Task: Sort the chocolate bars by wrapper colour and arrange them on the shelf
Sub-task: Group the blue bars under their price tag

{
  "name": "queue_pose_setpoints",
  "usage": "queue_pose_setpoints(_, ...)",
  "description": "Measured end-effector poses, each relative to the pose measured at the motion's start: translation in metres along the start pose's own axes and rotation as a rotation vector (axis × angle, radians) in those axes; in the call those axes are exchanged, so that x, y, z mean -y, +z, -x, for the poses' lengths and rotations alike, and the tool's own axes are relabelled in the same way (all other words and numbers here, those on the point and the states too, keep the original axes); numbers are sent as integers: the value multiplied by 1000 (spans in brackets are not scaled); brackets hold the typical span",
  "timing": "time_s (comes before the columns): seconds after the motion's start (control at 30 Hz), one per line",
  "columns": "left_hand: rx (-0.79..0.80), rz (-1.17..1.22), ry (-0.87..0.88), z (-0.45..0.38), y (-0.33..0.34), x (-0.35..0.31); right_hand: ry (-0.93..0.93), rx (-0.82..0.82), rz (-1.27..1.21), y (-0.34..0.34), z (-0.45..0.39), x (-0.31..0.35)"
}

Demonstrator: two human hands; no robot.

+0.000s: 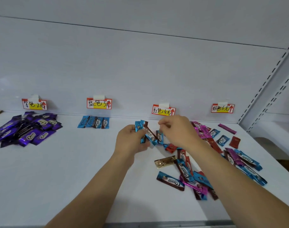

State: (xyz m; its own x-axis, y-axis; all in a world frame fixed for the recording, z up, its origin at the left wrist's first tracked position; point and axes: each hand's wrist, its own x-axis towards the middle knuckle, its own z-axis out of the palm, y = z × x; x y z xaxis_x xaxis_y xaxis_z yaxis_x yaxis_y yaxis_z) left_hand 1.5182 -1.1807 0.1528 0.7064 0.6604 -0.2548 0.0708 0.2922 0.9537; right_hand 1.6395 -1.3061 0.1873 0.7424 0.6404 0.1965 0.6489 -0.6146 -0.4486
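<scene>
Left hand has its grip round a small bunch of blue bars, held just above the shelf. Right hand pinches one more blue bar beside them, over the mixed pile on the right.
</scene>
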Motion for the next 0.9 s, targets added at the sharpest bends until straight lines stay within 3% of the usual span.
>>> queue_pose_setpoints(0.13, -2, -2, -29, 2, -11, -4, 103, 111, 376, 11, -8, -9)
queue_pose_setpoints(0.23, -10, 34, -29, 4, -25, -8, 127, 214, 423, 26, -13, -2)
queue_pose_setpoints(0.4, -31, -53, 48, 7, -43, -10, 170, 368, 249, 22, -21, 14)
queue_pose_setpoints(0.5, -88, -54, 65, 7, -57, -11, 104, 272, 163, 27, -14, 29)
queue_pose_setpoints(0.63, -113, -13, 41, 4, -81, -14, 86, 138, -147, 34, -3, 66)
queue_pose_setpoints(0.77, -152, -29, 52, -7, -110, -16, 120, 172, -373, 63, -2, 109)
queue_pose_setpoints(0.9, -172, -15, 41, -31, -134, -24, 114, 190, -384, 97, -19, 136)
